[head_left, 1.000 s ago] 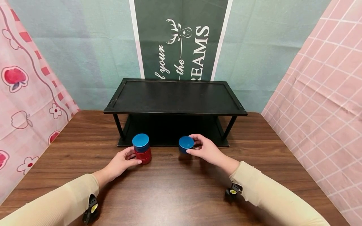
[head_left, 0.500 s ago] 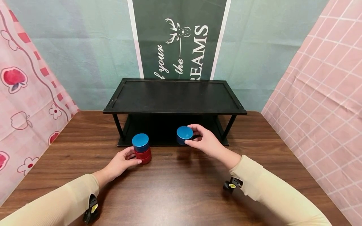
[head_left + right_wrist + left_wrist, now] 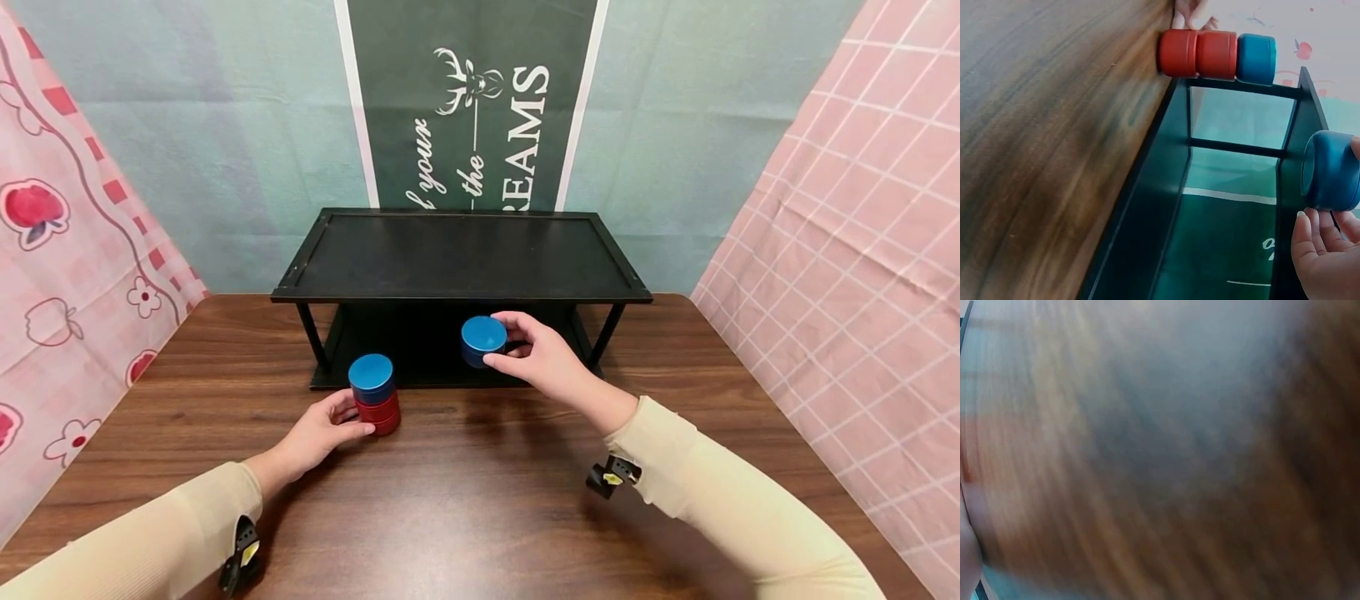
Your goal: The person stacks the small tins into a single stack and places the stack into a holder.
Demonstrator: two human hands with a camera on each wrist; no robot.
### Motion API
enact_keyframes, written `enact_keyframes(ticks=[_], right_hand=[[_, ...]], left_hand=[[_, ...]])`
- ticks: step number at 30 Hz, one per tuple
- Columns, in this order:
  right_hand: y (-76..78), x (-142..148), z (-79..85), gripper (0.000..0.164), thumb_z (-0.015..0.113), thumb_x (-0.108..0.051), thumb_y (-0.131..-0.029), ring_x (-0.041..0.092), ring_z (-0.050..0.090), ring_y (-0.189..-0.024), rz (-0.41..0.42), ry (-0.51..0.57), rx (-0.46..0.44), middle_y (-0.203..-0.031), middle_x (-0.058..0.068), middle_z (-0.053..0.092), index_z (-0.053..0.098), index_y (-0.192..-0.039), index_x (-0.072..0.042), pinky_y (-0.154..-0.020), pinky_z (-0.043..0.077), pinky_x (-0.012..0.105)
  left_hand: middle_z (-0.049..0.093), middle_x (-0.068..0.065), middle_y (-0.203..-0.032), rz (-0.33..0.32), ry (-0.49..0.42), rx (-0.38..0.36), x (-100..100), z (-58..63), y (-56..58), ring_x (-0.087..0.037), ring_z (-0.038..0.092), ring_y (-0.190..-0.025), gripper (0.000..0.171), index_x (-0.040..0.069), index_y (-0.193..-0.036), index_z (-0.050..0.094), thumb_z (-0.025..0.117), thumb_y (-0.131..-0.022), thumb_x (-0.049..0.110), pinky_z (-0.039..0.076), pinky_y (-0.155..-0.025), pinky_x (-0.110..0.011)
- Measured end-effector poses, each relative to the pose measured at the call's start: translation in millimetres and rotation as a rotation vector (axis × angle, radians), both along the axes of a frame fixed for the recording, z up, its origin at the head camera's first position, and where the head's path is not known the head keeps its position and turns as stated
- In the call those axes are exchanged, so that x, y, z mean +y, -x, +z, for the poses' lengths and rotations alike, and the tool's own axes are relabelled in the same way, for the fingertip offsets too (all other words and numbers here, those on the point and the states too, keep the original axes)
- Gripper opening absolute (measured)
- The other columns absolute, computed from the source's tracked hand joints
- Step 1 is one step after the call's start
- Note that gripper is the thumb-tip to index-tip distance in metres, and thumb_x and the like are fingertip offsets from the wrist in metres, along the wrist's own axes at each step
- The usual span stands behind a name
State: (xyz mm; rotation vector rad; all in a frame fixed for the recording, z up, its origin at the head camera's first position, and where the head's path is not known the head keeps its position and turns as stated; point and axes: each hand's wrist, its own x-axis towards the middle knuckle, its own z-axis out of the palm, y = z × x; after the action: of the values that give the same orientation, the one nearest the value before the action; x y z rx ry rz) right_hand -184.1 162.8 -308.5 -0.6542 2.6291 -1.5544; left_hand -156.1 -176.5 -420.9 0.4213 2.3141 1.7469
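Observation:
In the head view my right hand (image 3: 545, 362) pinches a round blue tin (image 3: 483, 335) between thumb and fingers. This tin is up off the table, in front of the black rack's lower level; the right wrist view shows its side and underside (image 3: 1310, 165). My left hand (image 3: 318, 432) grips the lower part of an upright stack at the rack's front left. Two red tins (image 3: 379, 414) form the bottom of that stack, and another blue tin (image 3: 371, 377) sits on top. The left wrist view is mostly blurred wood.
The black two-level rack (image 3: 465, 254) stands at the back of the brown wooden table (image 3: 465, 500). Its top board overhangs the lower board, with posts at the corners. Patterned cloths (image 3: 847, 250) hang on both sides and behind.
My right hand has raised the blue tin from near the table, moving it up, forward and slightly left. My left hand and the stack have stayed in place.

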Motion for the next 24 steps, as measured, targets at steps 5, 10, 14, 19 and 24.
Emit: enact_keyframes(ticks=[5, 10, 14, 19, 24], right_hand=[[-0.2, -4, 5.2, 0.052, 0.075, -0.019, -0.080, 0.022, 0.054, -0.102, 0.013, 0.008, -0.002, -0.115, 0.008, 0.058, 0.052, -0.126, -0.008, -0.087, 0.048, 0.040], [0.8, -14, 2.6, 0.051, 0.075, -0.018, -0.080, 0.021, 0.054, -0.101, 0.044, 0.014, 0.008, -0.114, 0.007, 0.058, 0.053, -0.125, -0.007, -0.085, 0.049, 0.040], [2.5, -24, -0.3, 0.051, 0.075, -0.019, -0.080, 0.021, 0.056, -0.099, 0.059, 0.010, 0.023, -0.113, 0.006, 0.059, 0.053, -0.125, -0.008, -0.085, 0.050, 0.040], [3.9, -34, -1.9, 0.050, 0.075, -0.019, -0.080, 0.021, 0.056, -0.099, 0.062, 0.006, 0.021, -0.112, 0.005, 0.059, 0.054, -0.124, -0.008, -0.085, 0.051, 0.039], [5.0, -42, -2.6, 0.049, 0.075, -0.019, -0.080, 0.019, 0.056, -0.098, 0.070, 0.001, 0.027, -0.113, 0.005, 0.059, 0.054, -0.124, -0.008, -0.085, 0.051, 0.039]], left_hand=[[0.050, -0.024, -0.129, 0.000, 0.008, 0.004, 0, 0.0, -0.4, -0.037, 0.046, -0.121, 0.056, -0.005, -0.132, 0.042, 0.068, -0.086, 0.012, 0.042, -0.098, -0.034], [0.051, -0.024, -0.128, 0.001, 0.010, 0.016, -2, -0.9, -0.4, -0.037, 0.046, -0.121, 0.055, -0.005, -0.132, 0.042, 0.067, -0.086, 0.012, 0.042, -0.098, -0.034], [0.052, -0.024, -0.126, 0.006, 0.006, 0.032, -1, -2.3, 0.8, -0.036, 0.047, -0.120, 0.054, -0.006, -0.130, 0.044, 0.068, -0.085, 0.011, 0.042, -0.098, -0.032], [0.053, -0.023, -0.125, 0.006, 0.013, 0.040, 0, -2.4, 1.6, -0.036, 0.048, -0.119, 0.053, -0.006, -0.129, 0.044, 0.068, -0.085, 0.011, 0.041, -0.098, -0.037], [0.052, -0.024, -0.126, -0.001, 0.016, 0.030, 1, -0.8, 1.6, -0.037, 0.047, -0.120, 0.054, -0.006, -0.130, 0.043, 0.068, -0.085, 0.011, 0.041, -0.099, -0.039]])
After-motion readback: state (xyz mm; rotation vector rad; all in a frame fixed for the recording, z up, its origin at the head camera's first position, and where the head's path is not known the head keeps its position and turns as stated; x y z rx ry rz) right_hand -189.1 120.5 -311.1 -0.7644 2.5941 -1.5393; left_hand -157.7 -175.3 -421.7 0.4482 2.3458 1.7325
